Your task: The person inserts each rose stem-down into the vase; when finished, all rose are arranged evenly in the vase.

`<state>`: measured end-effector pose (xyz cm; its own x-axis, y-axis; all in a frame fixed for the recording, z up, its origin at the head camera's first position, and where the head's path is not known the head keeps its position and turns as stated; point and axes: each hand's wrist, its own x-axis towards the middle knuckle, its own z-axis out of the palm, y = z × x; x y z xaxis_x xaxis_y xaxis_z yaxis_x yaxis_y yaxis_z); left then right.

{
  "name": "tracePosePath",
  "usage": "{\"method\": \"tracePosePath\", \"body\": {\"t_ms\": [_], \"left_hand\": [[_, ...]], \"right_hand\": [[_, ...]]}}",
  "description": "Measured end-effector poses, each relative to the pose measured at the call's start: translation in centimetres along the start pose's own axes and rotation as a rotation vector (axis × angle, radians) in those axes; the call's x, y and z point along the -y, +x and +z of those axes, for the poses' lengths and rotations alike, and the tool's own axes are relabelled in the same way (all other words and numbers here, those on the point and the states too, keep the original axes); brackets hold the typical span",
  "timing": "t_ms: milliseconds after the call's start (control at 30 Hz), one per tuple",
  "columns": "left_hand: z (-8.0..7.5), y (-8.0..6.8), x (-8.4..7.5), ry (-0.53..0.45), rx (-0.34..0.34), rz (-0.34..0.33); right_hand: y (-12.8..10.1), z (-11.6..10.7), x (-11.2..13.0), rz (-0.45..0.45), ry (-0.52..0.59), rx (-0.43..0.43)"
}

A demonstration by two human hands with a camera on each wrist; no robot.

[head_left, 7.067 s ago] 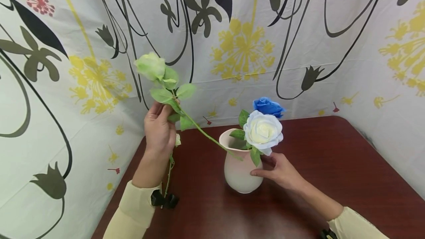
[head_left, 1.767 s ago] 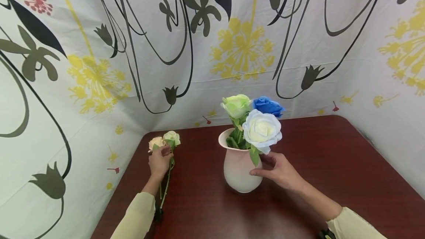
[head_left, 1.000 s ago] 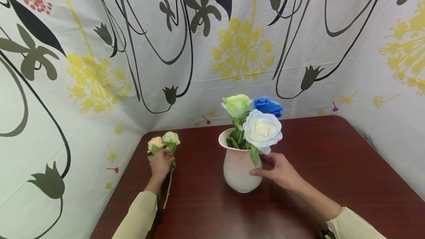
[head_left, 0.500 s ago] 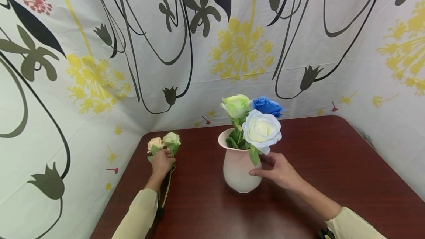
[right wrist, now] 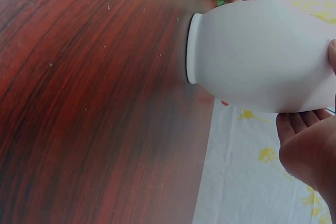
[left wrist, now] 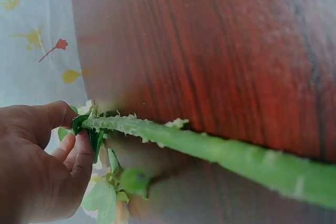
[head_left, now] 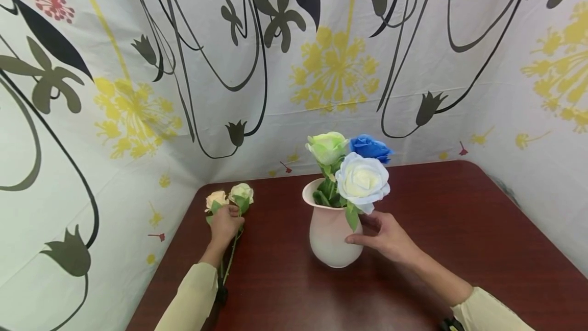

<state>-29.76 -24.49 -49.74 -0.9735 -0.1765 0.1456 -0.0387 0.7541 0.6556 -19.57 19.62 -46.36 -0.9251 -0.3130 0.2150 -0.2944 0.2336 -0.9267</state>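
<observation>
My left hand [head_left: 226, 220] rests at the table's left edge and grips the green stems [left wrist: 210, 148] of two small roses, one cream [head_left: 216, 199] and one pale green [head_left: 241, 192], which lie on the wood. In the left wrist view my thumb and fingers [left wrist: 79, 129] pinch a stem just below its leaves. My right hand [head_left: 371, 231] holds the side of a pale pink vase [head_left: 329, 241], seen close up in the right wrist view as the vase [right wrist: 257, 56]. A green rose [head_left: 327, 147], a blue rose [head_left: 370, 147] and a white rose [head_left: 363, 183] stand in it.
The dark red wooden table [head_left: 459, 229] is walled in on three sides by a floral-printed sheet [head_left: 321, 65]. Bare wood lies to the right of the vase and in front of it.
Seven seconds ago my left hand held the green rose at the vase mouth; that rose now stands in the vase. The hand has since gone to the two roses on the table. My right hand has not moved.
</observation>
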Motion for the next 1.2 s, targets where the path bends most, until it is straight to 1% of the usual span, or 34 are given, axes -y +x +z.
{"method": "tracePosePath", "body": {"t_ms": [167,400,600,700,900,1067,1200], "left_hand": [[-0.4,-0.1,-0.6,-0.009,-0.028,0.016],[-1.0,-0.2,-1.6,-0.082,-0.081,0.066],[-1.8,-0.3,-2.9,-0.085,-0.132,0.103],[-2.2,-0.4,-3.7,-0.112,-0.152,0.12],[-2.7,-0.6,-5.3,-0.178,-0.207,0.186],[-3.4,-1.0,-6.7,-0.198,-0.266,0.253],[-4.0,-1.5,-7.8,-0.225,-0.308,0.292]], "right_hand": [[0.0,0.0,0.1,-0.004,0.004,-0.005],[-0.1,0.0,0.2,-0.01,-0.005,-0.014],[0.0,0.1,0.2,-0.015,-0.011,-0.015],[0.0,0.1,0.1,-0.017,-0.014,-0.015],[0.0,0.0,0.1,-0.008,-0.013,-0.009],[0.0,0.0,0.1,-0.015,-0.015,-0.013],[0.0,0.0,0.1,-0.023,-0.013,-0.013]]}}
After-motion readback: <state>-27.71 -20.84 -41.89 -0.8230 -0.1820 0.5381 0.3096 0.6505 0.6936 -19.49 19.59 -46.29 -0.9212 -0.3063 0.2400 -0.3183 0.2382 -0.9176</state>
